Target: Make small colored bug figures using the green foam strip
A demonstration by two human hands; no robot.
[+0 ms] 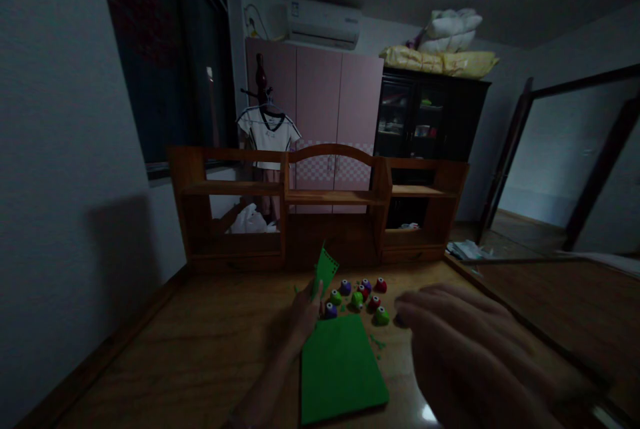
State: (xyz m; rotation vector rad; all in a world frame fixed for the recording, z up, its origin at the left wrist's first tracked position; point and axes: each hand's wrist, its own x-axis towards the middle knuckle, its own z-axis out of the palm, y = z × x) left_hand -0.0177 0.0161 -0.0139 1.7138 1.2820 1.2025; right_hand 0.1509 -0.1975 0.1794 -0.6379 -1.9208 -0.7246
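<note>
**Green strip pinched upright, punches just beyond**

Head view: green strip [325, 269] stands upright over the desk [200, 342], pinched in my left hand [303, 314] above the green sheet [340, 369]. My right hand [465, 342], fingers spread and holding nothing, hovers near the small punches [361, 295]. I'd judge a steady pinch matters most.
</note>
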